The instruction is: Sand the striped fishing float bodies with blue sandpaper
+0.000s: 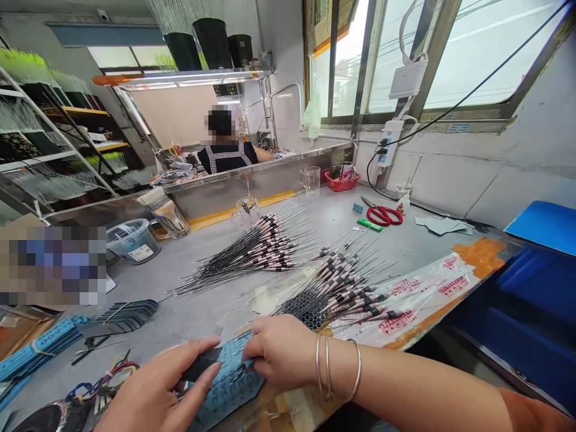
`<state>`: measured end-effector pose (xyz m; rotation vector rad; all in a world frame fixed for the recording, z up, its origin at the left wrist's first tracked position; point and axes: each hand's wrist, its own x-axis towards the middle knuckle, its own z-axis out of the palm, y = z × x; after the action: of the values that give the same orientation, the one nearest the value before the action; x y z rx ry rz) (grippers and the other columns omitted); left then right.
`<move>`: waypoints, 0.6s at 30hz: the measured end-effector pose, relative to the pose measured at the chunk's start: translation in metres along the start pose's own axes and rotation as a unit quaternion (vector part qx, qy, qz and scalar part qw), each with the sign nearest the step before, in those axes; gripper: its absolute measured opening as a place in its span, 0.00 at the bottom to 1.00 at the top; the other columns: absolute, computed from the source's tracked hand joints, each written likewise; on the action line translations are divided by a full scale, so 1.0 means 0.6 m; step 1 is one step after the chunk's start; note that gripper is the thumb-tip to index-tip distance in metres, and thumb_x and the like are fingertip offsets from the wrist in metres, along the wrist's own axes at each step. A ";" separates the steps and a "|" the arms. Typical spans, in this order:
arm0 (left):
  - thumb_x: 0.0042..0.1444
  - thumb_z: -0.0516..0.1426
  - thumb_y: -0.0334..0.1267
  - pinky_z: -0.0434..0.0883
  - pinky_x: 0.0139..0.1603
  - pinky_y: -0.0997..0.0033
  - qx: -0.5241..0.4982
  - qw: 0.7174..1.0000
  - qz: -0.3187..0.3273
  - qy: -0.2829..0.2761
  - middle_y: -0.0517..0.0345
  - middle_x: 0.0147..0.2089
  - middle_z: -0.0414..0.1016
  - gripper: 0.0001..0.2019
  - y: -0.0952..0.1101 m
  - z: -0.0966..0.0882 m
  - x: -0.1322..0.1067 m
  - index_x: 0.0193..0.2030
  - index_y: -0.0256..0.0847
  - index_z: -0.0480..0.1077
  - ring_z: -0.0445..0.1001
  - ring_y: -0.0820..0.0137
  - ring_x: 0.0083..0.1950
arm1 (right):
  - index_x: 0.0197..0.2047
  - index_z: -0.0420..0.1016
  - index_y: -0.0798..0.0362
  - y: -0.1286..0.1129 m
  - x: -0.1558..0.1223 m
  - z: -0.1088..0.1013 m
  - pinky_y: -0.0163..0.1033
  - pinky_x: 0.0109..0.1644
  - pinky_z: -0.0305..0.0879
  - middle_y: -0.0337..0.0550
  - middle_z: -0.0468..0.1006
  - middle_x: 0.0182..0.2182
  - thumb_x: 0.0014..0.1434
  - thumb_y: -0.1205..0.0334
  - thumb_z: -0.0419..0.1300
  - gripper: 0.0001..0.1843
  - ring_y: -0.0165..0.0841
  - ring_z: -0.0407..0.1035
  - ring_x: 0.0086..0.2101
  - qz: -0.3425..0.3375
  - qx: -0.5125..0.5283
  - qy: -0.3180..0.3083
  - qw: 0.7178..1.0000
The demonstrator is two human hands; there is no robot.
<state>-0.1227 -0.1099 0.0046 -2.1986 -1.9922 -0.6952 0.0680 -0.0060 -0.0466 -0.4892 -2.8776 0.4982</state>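
Observation:
My left hand pinches a dark flat piece between thumb and fingers, over the near end of a blue printed sheet. The sheet lies at the table's front edge, with dark markings along it. My right hand, two bangles and a third at its wrist, is closed at the sheet's right side. Its fingertips press together by a small dark bit, and what they hold is mostly hidden. Just beyond it lies a bundle of wire-ended, pale-and-black banded rods. A second rod bundle lies farther back.
At left are a banded stack of dark strips, rolled blue sheets, coloured wires and a clear tub. Red-handled scissors, a glass mug and a red basket stand farther back. Another person sits beyond the partition.

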 end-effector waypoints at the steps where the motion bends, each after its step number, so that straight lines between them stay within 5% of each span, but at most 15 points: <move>1: 0.53 0.57 0.58 0.76 0.33 0.83 0.005 0.999 0.024 -0.022 0.68 0.37 0.83 0.16 -0.003 0.003 -0.002 0.41 0.55 0.78 0.82 0.71 0.35 | 0.42 0.78 0.47 0.005 -0.006 -0.003 0.36 0.26 0.50 0.39 0.74 0.33 0.60 0.59 0.55 0.11 0.32 0.67 0.32 0.003 -0.004 -0.003 1.000; 8: 0.54 0.60 0.46 0.78 0.40 0.76 0.043 0.990 0.102 -0.092 0.67 0.42 0.82 0.14 -0.011 0.036 -0.015 0.48 0.55 0.74 0.82 0.67 0.40 | 0.39 0.78 0.49 0.040 -0.045 -0.024 0.36 0.28 0.53 0.41 0.74 0.35 0.60 0.61 0.56 0.10 0.32 0.69 0.34 0.031 -0.021 -0.028 0.999; 14: 0.58 0.54 0.37 0.75 0.38 0.79 0.038 0.972 0.075 -0.220 0.67 0.40 0.82 0.18 -0.001 0.040 -0.007 0.54 0.59 0.70 0.80 0.71 0.38 | 0.41 0.79 0.48 0.036 -0.041 -0.018 0.34 0.30 0.55 0.40 0.74 0.34 0.61 0.60 0.56 0.11 0.32 0.67 0.34 0.028 0.019 -0.008 0.999; 18: 0.59 0.53 0.39 0.74 0.36 0.75 0.050 0.967 0.039 -0.248 0.64 0.33 0.80 0.10 0.005 0.041 -0.004 0.39 0.57 0.76 0.79 0.68 0.36 | 0.45 0.78 0.47 0.028 -0.031 -0.019 0.34 0.31 0.56 0.39 0.74 0.34 0.61 0.61 0.56 0.12 0.31 0.67 0.35 0.012 0.042 0.004 0.999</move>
<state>-0.1134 -0.1033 -0.0174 -2.5567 -2.0637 -0.0241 0.0929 0.0059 -0.0445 -0.5115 -2.8331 0.6158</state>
